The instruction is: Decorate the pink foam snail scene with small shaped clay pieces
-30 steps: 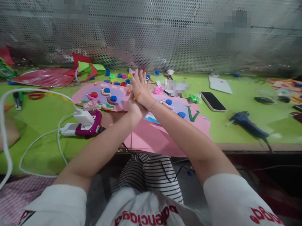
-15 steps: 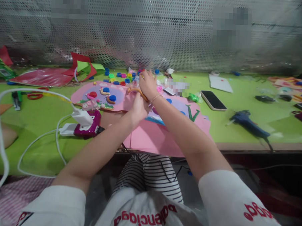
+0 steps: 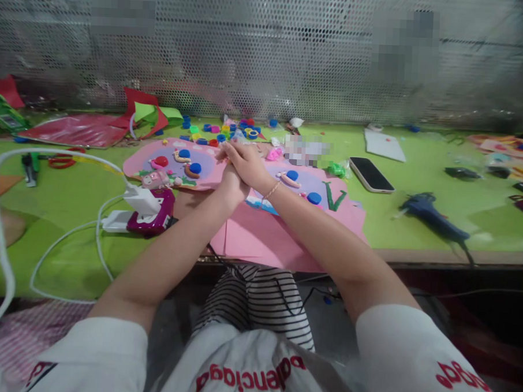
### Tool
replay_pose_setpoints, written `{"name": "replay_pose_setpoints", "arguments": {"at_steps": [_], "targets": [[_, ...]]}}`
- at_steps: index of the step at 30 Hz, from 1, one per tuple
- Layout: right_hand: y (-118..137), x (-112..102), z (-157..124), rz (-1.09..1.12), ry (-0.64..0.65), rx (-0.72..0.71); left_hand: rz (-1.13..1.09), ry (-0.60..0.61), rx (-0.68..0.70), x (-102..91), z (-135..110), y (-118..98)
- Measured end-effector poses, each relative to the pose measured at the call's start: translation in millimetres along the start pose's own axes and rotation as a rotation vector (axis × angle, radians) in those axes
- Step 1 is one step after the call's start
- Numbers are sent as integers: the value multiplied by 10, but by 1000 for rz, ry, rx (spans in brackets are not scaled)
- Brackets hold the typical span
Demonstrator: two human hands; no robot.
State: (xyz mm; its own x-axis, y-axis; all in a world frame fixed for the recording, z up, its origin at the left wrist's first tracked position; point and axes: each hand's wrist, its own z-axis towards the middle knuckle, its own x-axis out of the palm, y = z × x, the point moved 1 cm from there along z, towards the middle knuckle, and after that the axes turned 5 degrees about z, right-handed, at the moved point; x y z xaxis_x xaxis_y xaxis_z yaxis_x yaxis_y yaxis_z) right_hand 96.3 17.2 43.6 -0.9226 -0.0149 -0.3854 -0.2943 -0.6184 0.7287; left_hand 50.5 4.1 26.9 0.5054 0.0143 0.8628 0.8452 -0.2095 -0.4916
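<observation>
My right hand lies over my left hand, palm towards palm, above the middle of the pink cut-out picture. The right fingers stretch across the left hand, and both are pressed together. Whatever lies between the palms is hidden. Left of the hands, the picture bears snail-like clay shapes, such as a blue-shelled snail and a red-shelled snail. On the right part sit another blue-shelled snail and a green V-shaped clay piece.
Behind the hands lie several small coloured tubs. At right are a phone and a blue glue gun. A purple power block with white cables stands at left, near red scissors. Part of another person's arm shows at far left.
A brown-orange strip that showed between my hands is now out of sight. My right hand has come down and flattened over the left. More of the picture's right side shows.
</observation>
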Motion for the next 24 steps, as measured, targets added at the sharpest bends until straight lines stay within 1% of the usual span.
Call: {"name": "replay_pose_setpoints", "arguments": {"at_steps": [2,5,8,11,13,15,17,20,22,24], "targets": [[9,-25,19,26,-32,1,29,15,-6,-2,0,9],[24,-107,60,43,-85,48,126,-25,-70,4,-2,14],[75,-219,67,-90,-117,97,163,-74,-97,1,2,-16],[157,-271,25,-277,-64,62,106,-54,-46,-8,-1,-69],[210,-236,-21,-350,15,19,52,-15,-1,-18,-9,-95],[259,-159,-68,-376,76,-19,16,-2,43,-38,-16,-109],[303,-75,-105,-367,76,-31,1,-17,77,-63,-15,-114],[333,-2,-126,-306,-10,8,2,-6,99,-94,-2,-121],[307,-3,-117,-204,-62,52,-1,-7,86,-102,4,-131],[247,-35,-100,-55,-73,109,4,-45,38,-101,3,-148]]}}
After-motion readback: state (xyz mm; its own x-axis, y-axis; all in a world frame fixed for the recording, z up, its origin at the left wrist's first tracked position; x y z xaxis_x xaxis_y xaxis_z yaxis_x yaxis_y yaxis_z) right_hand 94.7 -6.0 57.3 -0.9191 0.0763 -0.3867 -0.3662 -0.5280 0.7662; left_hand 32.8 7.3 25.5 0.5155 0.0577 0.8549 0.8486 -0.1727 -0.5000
